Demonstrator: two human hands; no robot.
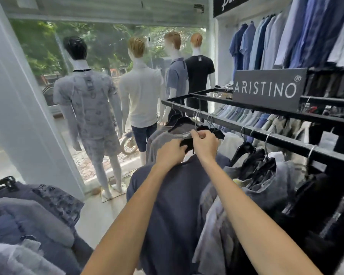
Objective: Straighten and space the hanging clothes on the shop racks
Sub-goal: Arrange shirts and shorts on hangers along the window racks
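Note:
A black metal rack [252, 132] runs from the middle of the view to the right edge, with shirts on black hangers along its rail. Both my hands meet at a black hanger [187, 142] near the rack's far end. My left hand [171, 153] grips the hanger's shoulder from the left. My right hand [205, 143] pinches at the collar of a grey shirt [167, 139] just above it. Below my forearms hangs a navy shirt [173, 205]. Grey and black garments [266, 175] crowd the rail to the right.
A second rack of blue and grey clothes [28, 215] fills the lower left. Several dressed mannequins [141, 86] stand at the glass shopfront ahead. A white pillar [18, 116] rises at the left. A dark brand sign [268, 89] sits on the rack top; shirts [276, 42] hang on the right wall.

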